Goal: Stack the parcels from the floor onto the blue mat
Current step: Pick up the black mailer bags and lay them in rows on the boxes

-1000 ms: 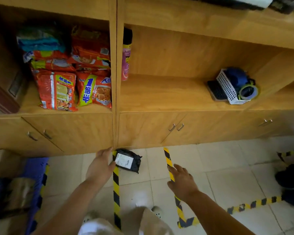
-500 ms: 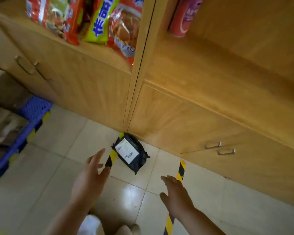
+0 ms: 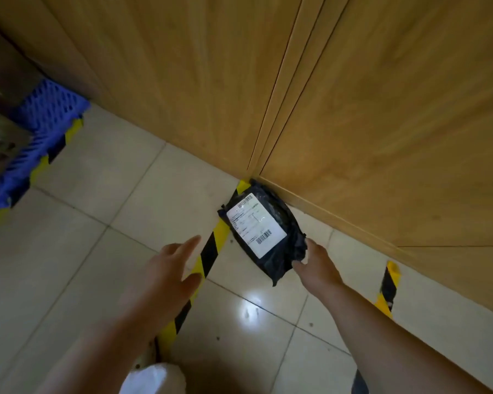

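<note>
You have one black plastic parcel with one white shipping label at your 12 o'clock, one blue perforated plastic mat at 10 o'clock, two yellow-and-black floor tape strips, two wooden cabinet doors, and two bare hands.

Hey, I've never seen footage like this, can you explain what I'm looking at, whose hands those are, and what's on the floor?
This is one picture from a camera worn on a person's head, looking down at their own bare hands; there is no machine. On the tiled floor a black parcel with a white shipping label lies against the wooden cabinet, partly over striped yellow-black tape. The right hand touches the parcel's near corner but has not lifted it. The left hand is open, holding nothing. The blue mat is at far left.
</note>
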Demonstrator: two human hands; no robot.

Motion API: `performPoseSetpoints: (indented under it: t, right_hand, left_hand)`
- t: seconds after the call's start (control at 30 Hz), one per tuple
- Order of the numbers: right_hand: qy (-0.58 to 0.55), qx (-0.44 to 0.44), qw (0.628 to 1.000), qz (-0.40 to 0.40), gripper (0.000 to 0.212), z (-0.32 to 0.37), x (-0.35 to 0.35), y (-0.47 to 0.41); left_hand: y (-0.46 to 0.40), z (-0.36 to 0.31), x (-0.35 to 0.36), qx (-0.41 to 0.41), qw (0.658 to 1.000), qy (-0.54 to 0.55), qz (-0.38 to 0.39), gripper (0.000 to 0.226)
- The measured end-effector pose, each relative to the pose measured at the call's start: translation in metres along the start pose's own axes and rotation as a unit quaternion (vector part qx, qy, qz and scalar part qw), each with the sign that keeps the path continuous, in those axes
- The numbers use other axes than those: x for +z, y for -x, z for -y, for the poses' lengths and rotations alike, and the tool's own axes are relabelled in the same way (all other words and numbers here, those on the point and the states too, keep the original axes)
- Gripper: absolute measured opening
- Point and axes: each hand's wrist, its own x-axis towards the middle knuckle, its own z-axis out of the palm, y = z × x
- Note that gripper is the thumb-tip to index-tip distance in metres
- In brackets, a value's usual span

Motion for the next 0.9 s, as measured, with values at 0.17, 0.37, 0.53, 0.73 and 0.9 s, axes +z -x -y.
performPoseSetpoints:
  t: [0.17, 0.37, 0.53, 0.73, 0.9]
  right_hand:
    - [-0.054, 0.049, 0.997, -0.039, 0.058, -0.001, 0.023, -0.051]
    - [-0.102, 0.14, 0.981, -0.085, 0.066, 0.02, 0.047, -0.069]
    - [-0.148, 0.131, 0.975, -0.098, 0.04, 0.038, 0.068, -0.059]
    - [-0.151, 0.039, 0.981, -0.114, 0.019, 0.057, 0.085, -0.038]
    - [-0.32, -0.021, 0.946, -0.05, 0.016, 0.071, 0.085, -0.024]
  left_hand:
    - [-0.019, -0.004, 0.002, 0.008, 0.998, -0.005, -0.058, 0.061]
    - [-0.017, -0.021, 0.007, 0.056, 0.997, -0.006, -0.054, 0.062]
    - [-0.016, -0.019, 0.009, 0.04, 0.998, -0.016, -0.054, 0.06]
    - [-0.011, -0.022, 0.009, 0.018, 0.998, -0.031, -0.056, 0.055]
    - [-0.005, -0.021, 0.011, -0.025, 0.997, -0.045, -0.05, 0.054]
